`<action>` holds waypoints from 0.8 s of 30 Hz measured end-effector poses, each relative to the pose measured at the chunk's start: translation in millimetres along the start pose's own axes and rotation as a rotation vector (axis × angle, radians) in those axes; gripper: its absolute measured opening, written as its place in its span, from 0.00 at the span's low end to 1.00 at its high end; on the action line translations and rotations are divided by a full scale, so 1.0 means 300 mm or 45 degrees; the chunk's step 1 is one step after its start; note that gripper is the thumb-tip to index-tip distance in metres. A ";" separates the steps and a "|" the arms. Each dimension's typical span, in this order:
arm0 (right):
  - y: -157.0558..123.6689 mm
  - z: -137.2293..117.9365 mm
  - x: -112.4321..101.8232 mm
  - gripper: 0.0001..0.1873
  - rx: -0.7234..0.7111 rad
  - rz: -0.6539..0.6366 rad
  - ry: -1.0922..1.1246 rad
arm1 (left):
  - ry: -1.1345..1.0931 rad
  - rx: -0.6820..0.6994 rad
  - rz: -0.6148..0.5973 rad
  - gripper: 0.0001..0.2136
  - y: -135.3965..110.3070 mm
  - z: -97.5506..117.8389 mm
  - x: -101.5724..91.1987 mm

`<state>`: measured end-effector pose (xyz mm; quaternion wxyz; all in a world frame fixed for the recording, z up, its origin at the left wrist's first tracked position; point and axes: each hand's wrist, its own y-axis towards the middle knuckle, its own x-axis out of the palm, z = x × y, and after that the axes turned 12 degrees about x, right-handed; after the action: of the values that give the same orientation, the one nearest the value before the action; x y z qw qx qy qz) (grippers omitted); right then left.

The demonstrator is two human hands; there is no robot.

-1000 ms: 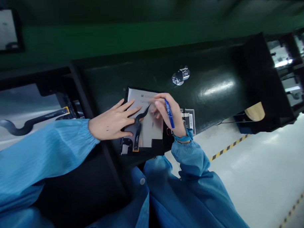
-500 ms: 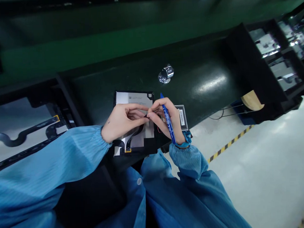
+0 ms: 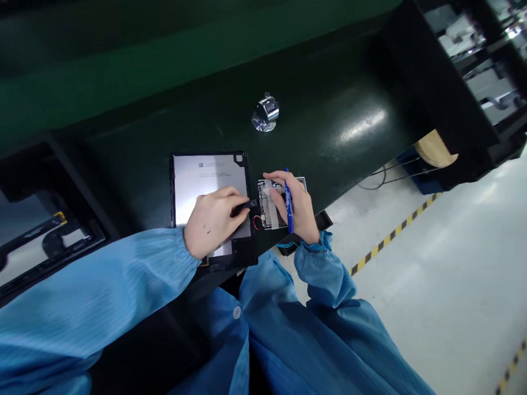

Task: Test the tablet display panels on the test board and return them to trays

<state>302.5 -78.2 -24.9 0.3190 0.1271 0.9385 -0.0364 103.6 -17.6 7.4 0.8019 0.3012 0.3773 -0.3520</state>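
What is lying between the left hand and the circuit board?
The head view shows the end of the black ribbon cable, pinched by the left hand, and the display panel's right border.

No words can be read. Panel point(image 3: 194, 188): small square code point(image 3: 201, 165) near the top edge, print lines point(image 3: 219, 175) beside and below it, too tiny to make out. Pen point(image 3: 288, 205): white lettering along the blue barrel, unreadable at this size. Chrome tally point(image 3: 268, 110): row of digits, values unclear. Floor point(image 3: 448, 289): yellow-and-black warning tape point(image 3: 397, 233), two runs showing.
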 end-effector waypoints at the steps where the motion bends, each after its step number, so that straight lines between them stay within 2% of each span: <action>1: -0.009 -0.007 0.004 0.13 0.006 0.013 -0.004 | 0.024 0.014 -0.001 0.09 -0.001 0.000 0.005; 9: -0.034 -0.016 0.008 0.13 0.012 -0.020 -0.008 | 0.064 0.100 0.001 0.08 -0.013 0.004 0.017; 24: -0.043 -0.009 0.015 0.11 -0.034 -0.004 -0.017 | -0.043 0.061 0.015 0.07 -0.014 0.003 0.016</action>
<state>294.0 -89.3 -25.4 0.3270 0.1212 0.9369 -0.0253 102.9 -22.4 2.9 0.8027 0.3165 0.3535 -0.3613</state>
